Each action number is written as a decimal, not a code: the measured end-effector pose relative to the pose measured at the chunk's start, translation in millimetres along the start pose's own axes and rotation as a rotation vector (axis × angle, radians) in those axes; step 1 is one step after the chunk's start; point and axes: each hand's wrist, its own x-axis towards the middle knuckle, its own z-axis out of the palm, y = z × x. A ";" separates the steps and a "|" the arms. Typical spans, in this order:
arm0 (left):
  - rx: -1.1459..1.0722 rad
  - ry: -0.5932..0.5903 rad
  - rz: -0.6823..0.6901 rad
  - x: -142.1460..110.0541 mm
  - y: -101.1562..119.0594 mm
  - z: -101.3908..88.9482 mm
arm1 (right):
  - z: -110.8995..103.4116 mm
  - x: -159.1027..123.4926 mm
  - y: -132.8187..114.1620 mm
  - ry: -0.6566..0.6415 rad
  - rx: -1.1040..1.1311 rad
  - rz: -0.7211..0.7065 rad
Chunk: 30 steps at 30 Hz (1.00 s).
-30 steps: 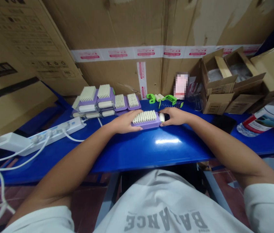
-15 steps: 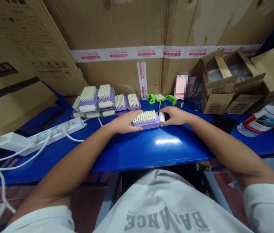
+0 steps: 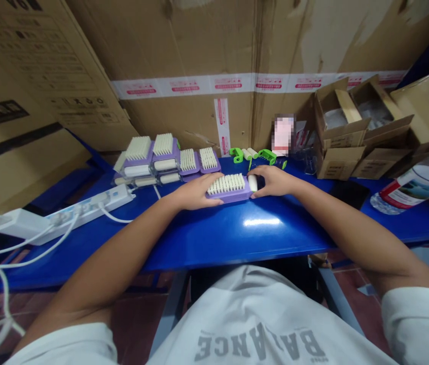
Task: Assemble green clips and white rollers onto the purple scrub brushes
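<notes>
Along the blue table: a person is working over a purple scrub brush, which is lying near the table's middle.
Left hand: clasping the brush's near end, apparently gripping it.
Right hand: reaching over a white roller just beside the brush; whether it is gripping is hard to tell.
Behind: stacked brushes are waiting.

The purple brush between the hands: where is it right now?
In the head view, the purple brush lies on the blue table between the left hand and right hand, with a white cylinder at its right end and other purple brushes behind it.
</notes>
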 end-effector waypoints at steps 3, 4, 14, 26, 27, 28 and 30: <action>0.004 0.001 0.010 0.3 0.3 -0.1 | -2.2 -1.1 -5.2 0.022 0.014 0.037; 0.008 0.003 0.011 0.3 0.4 -0.3 | -2.8 -1.3 -6.3 0.016 0.019 0.048; 0.001 0.007 0.007 -0.4 -1.2 0.0 | -0.8 -0.8 1.5 -0.092 0.022 0.045; -0.025 0.000 0.006 -0.2 1.0 -1.5 | -2.5 -1.0 -9.5 0.009 0.004 0.036; -0.023 0.002 0.007 -0.2 0.9 -1.4 | -2.3 -1.1 -8.1 -0.006 0.008 0.049; -0.020 0.004 0.007 -0.1 0.6 -1.2 | -2.2 -1.2 -6.6 -0.026 0.012 0.065; -0.011 0.005 0.005 0.0 -0.1 -0.6 | -2.3 -1.2 -3.6 -0.069 0.017 0.089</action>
